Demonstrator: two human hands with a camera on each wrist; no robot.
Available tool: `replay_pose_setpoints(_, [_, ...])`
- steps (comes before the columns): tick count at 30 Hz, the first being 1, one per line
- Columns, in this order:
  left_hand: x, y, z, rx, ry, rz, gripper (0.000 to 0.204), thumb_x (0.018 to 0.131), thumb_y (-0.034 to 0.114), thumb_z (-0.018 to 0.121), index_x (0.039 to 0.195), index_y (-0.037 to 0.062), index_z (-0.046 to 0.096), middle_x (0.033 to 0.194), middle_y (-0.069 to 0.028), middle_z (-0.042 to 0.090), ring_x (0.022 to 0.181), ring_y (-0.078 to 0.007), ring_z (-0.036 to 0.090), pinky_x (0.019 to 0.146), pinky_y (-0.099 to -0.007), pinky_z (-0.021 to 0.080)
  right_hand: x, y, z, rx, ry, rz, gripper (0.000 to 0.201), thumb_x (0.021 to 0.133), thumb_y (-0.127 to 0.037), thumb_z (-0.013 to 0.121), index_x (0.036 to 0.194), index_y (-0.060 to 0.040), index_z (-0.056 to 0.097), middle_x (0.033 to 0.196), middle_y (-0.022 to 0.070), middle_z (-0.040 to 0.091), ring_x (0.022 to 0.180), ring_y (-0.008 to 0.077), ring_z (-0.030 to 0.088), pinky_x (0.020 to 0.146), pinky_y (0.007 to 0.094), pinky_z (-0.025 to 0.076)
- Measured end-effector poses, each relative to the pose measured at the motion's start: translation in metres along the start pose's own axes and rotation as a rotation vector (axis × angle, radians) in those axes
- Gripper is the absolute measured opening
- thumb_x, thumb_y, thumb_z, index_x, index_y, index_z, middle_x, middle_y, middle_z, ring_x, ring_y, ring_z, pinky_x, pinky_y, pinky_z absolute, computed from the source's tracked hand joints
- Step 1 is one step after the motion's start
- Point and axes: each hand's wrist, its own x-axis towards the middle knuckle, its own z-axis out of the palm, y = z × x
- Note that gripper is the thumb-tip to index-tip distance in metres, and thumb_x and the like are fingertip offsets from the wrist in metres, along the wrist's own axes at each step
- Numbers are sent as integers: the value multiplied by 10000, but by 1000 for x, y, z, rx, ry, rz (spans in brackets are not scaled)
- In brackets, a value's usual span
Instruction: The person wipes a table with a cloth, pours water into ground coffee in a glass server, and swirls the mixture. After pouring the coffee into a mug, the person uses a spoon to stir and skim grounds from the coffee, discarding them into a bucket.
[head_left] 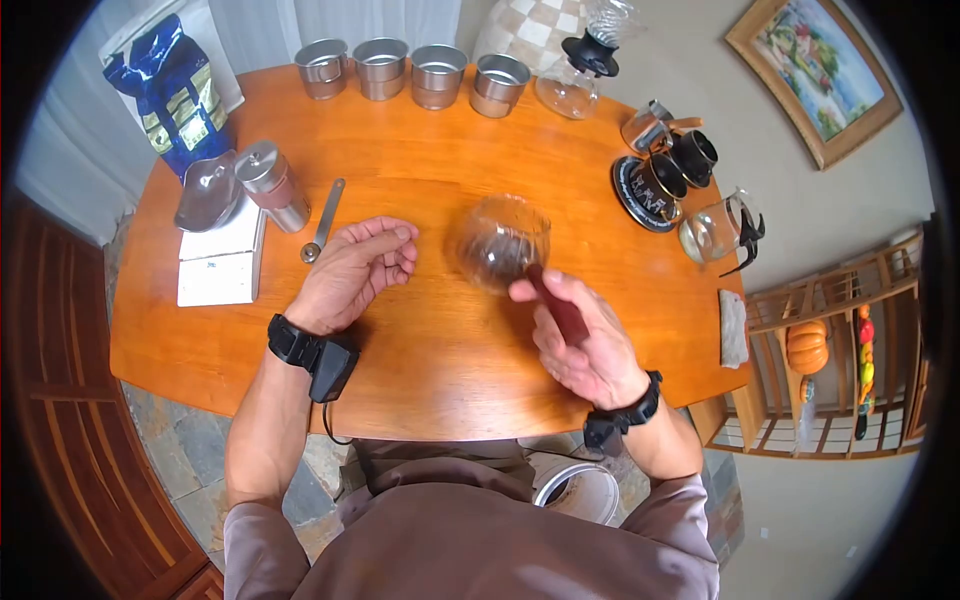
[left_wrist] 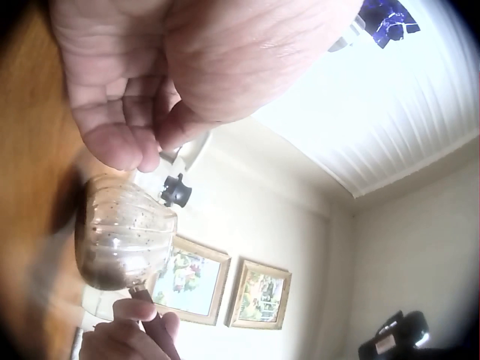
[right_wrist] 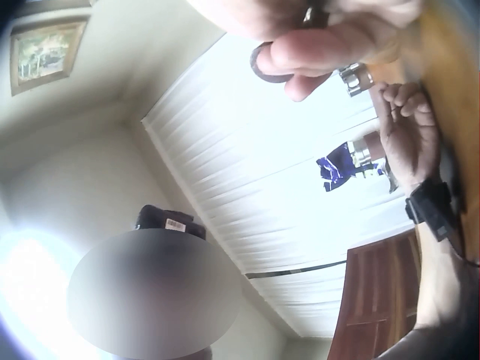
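My right hand point(head_left: 585, 335) grips the dark reddish-brown handle point(head_left: 562, 308) of a round clear glass server point(head_left: 503, 240), tilted over the middle of the table. In the left wrist view the ribbed glass point(left_wrist: 127, 232) has dark specks on its wall and a dark layer at the bottom. To its left, my left hand point(head_left: 355, 265) is held above the table with loosely bent fingers and holds nothing visible. In the left wrist view its fingertips point(left_wrist: 124, 150) appear just above the glass. Beside that hand lies a metal measuring spoon point(head_left: 327, 215).
At the left stand a white scale point(head_left: 220, 265), a grey dish point(head_left: 207, 192), a hand grinder point(head_left: 272, 185) and a blue bag point(head_left: 180, 100). Several metal cups point(head_left: 438, 75) line the back. A glass dripper point(head_left: 572, 90), black cups point(head_left: 655, 185) and a glass pot point(head_left: 712, 232) stand right; a cloth point(head_left: 733, 328) lies there.
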Motion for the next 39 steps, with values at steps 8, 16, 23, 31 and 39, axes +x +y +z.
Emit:
replay_pose_setpoints(8, [1,-3,-3,-5,-25,12,118,983,129,599,998,24,650,807,-25,647,710,-101,615,643,-215,496,4,4,1,17,25,-21,340,997,-353,561,1071,-30,640,516,13,500,356,63,325,330,219,252])
replay_pose_setpoints(16, [1,-2,-3,11,-12,13,116,982,136,604,992,33,654,811,-24,647,709,-102,608,636,-219,490,0,0,7,-45,33,-17,336,991,-351,580,1024,-22,641,513,16,493,362,73,333,349,211,244])
replay_pose_setpoints(23, [0,-2,-3,12,-36,-2,111,985,132,599,997,35,652,806,-20,642,706,-98,605,640,-215,485,-4,-2,5,-61,71,-33,343,992,-351,572,1031,-16,637,521,25,499,366,71,332,336,216,238])
replay_pose_setpoints(31, [0,-2,-4,18,-42,6,114,985,135,598,998,34,648,818,-16,641,713,-95,602,651,-214,485,-3,0,-6,-55,77,-40,347,996,-371,563,1021,-34,643,505,21,484,358,72,332,327,218,239])
replay_pose_setpoints(39, [-1,0,-5,31,-41,13,128,986,153,599,1002,36,651,822,-15,641,726,-94,602,669,-221,486,1,6,-6,-52,52,-44,362,995,-376,562,1030,-25,645,513,35,503,349,75,325,325,215,238])
